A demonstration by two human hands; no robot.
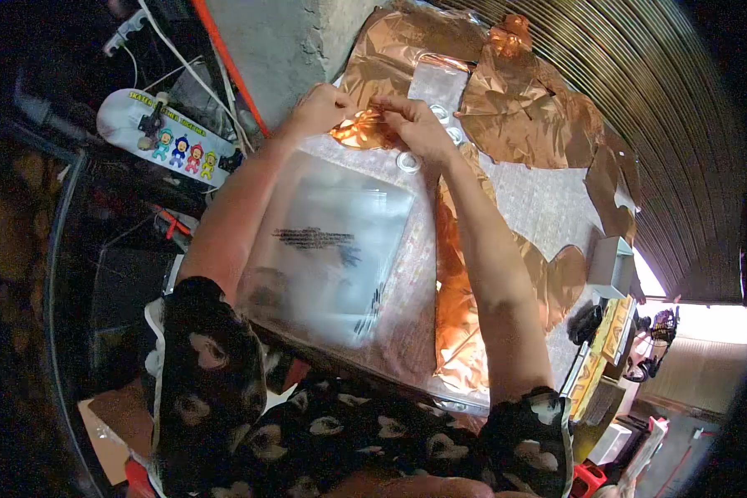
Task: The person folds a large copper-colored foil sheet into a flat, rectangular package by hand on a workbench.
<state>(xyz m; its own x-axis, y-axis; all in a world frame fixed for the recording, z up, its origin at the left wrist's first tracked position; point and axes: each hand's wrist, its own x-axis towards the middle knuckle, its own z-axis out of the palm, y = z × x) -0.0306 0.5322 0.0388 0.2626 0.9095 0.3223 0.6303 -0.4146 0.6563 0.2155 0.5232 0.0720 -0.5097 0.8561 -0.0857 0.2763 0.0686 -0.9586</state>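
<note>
Both my hands are at the far side of the table, above a small shiny piece of copper-coloured foil [363, 133]. My left hand [322, 109] is closed, its curled fingers at the foil's upper left edge. Facing it, my right hand [419, 126] pinches with thumb and forefinger at the foil's right side. The exact grip points are partly hidden by my fingers. White rings [407, 162] lie beside and below my right hand. Nearer to me is a stack of clear plastic bags [332, 249] with black print, between my forearms.
Large crumpled copper foil sheets [531, 116] cover the table's far right. A foil strip [458, 324] runs under my right forearm. A grey box [612, 267] stands at the right edge. A skateboard deck [170, 137] and cables are left. A corrugated shutter [639, 100] rises behind.
</note>
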